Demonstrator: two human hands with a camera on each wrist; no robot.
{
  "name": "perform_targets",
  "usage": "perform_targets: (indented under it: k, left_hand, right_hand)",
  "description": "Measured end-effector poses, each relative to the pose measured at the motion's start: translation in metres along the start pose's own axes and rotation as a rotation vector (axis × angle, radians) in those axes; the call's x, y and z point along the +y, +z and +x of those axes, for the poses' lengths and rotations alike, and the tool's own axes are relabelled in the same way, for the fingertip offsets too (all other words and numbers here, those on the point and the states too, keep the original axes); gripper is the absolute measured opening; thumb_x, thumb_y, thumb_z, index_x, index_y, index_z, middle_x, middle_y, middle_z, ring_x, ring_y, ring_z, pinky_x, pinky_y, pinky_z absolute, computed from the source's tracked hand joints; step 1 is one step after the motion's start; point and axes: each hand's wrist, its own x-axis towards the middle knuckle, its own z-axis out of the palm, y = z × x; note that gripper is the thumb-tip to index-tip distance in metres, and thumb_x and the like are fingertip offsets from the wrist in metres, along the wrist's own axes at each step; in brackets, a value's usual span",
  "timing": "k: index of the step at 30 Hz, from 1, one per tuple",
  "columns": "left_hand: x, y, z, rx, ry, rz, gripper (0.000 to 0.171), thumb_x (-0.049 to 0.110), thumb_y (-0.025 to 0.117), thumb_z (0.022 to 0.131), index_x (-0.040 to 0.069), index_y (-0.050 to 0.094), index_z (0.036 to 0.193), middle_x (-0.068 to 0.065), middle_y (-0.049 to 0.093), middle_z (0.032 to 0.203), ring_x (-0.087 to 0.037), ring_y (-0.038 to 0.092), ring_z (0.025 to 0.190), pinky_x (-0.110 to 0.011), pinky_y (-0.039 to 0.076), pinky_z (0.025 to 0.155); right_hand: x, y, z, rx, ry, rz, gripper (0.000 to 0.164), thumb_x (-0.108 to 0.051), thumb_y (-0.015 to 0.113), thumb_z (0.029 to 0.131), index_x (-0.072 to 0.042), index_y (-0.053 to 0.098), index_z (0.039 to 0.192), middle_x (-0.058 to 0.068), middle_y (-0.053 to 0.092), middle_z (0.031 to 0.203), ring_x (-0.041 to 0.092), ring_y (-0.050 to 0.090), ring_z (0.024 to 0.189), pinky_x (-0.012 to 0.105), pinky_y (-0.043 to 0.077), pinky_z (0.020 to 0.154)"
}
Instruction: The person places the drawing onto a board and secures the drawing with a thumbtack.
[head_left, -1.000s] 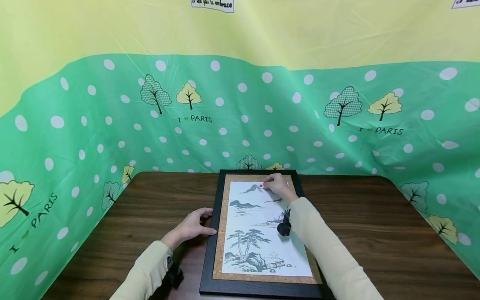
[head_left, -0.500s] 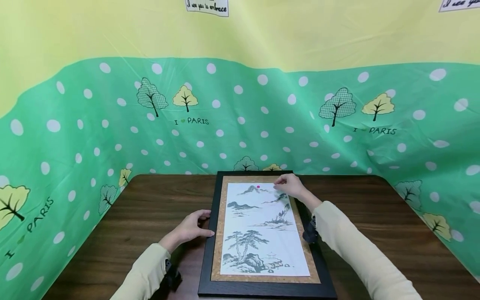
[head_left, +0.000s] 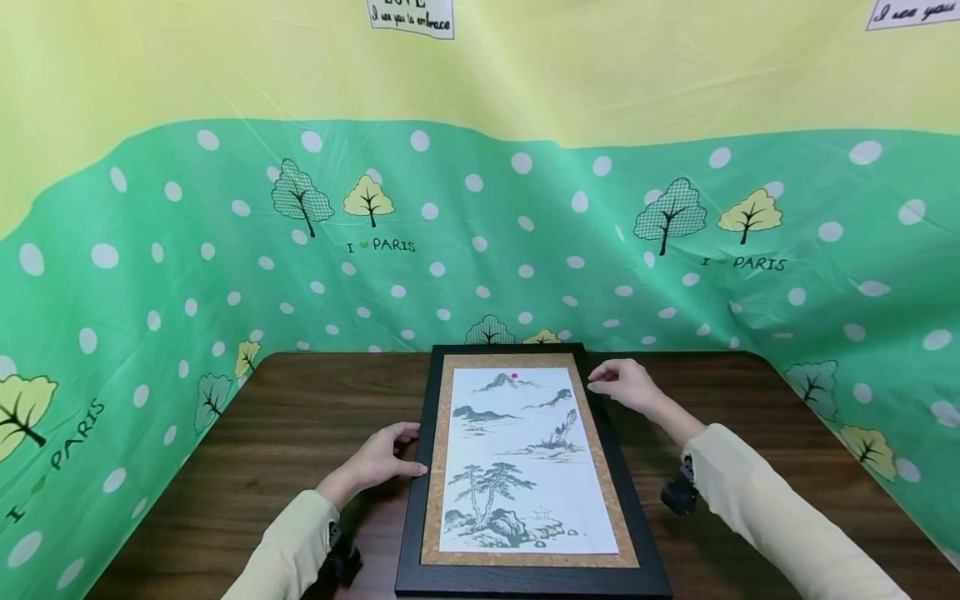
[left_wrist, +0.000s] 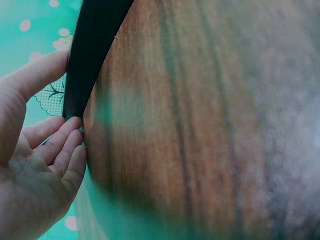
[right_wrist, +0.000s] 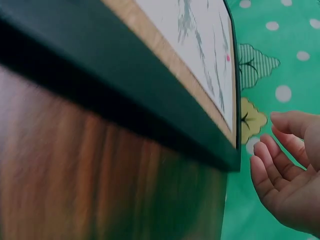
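A black-framed cork board (head_left: 420,521) lies on the table, with a white sheet (head_left: 480,446) of ink landscape on its cork. Near the sheet's top edge sits a small pink pushpin (head_left: 514,376), which also shows in the right wrist view. My left hand (head_left: 378,458) rests against the frame's left side; the thumb and fingertips touch the black edge (left_wrist: 90,50) in the left wrist view. Off the frame's upper right side is my right hand (head_left: 628,386), fingers loosely bent. In the right wrist view that hand (right_wrist: 295,170) holds nothing and is apart from the frame.
A dark wooden table (head_left: 720,400) extends on both sides of the frame. Behind it hangs a green and yellow cloth (head_left: 480,217) with dots and printed trees. Small black cameras (head_left: 678,492) are strapped to both wrists.
My right hand has moved from beside the pushpin, rightward across the sheet's top and off the frame's right side. The left hand has stayed at the frame's left side.
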Motion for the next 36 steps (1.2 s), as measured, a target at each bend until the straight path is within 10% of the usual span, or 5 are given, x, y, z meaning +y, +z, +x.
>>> perform_targets:
  k: [27, 36]
  left_hand:
    - [0.002, 0.003, -0.005, 0.013, 0.009, 0.014, 0.065, 0.017, 0.077, 0.071, -0.005, 0.048, 0.124, -0.015, 0.054, 0.117, -0.029, 0.049, 0.105, -0.047, 0.040, 0.089]
    - [0.011, -0.008, -0.016, -0.048, 0.154, 0.249, 0.062, 0.021, 0.066, 0.082, -0.013, 0.041, 0.127, -0.026, 0.048, 0.125, -0.037, 0.045, 0.116, -0.051, 0.036, 0.094]
  right_hand:
    - [0.044, -0.036, -0.079, -0.013, 0.000, -0.051, 0.019, -0.013, 0.065, 0.083, 0.002, 0.064, 0.094, 0.006, 0.061, 0.083, 0.010, 0.051, 0.069, 0.024, 0.045, 0.058]
    - [0.052, -0.039, -0.093, 0.073, -0.064, -0.242, 0.024, -0.019, 0.062, 0.086, 0.000, 0.062, 0.102, 0.004, 0.063, 0.087, 0.013, 0.057, 0.076, 0.028, 0.047, 0.064]
